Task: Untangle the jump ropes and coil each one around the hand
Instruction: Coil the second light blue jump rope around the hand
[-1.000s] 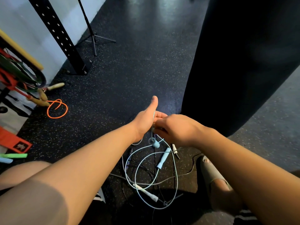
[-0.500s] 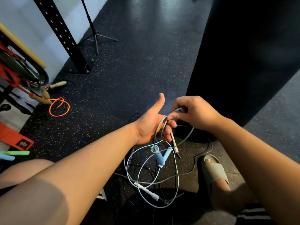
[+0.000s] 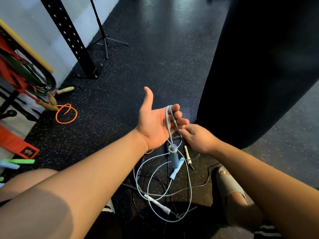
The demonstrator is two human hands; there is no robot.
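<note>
The light-blue jump rope (image 3: 167,125) is looped over the curled fingers of the left hand (image 3: 153,125) and pinched by the right hand (image 3: 196,138), its handle (image 3: 173,159) dangling above the floor tangle (image 3: 156,202). Knots may be tightened if slack is pulled through crossed strands.

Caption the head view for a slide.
Left hand holds a loop of blue rope; right hand pinches it above the floor tangle.
</note>
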